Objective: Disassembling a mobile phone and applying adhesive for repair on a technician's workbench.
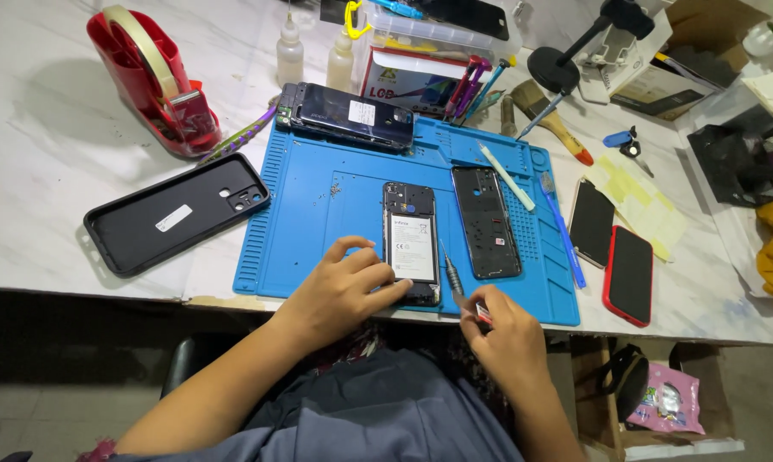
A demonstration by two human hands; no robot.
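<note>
An opened phone with its battery showing lies face down on the blue work mat. My left hand rests on the phone's lower left corner and steadies it. My right hand grips a small screwdriver whose tip points up beside the phone's right edge. A removed black inner frame lies on the mat just right of the phone.
A black phone case lies left of the mat, a red tape dispenser behind it. Another dark phone sits at the mat's back edge. Two phones, a brush, bottles and tools fill the right and back.
</note>
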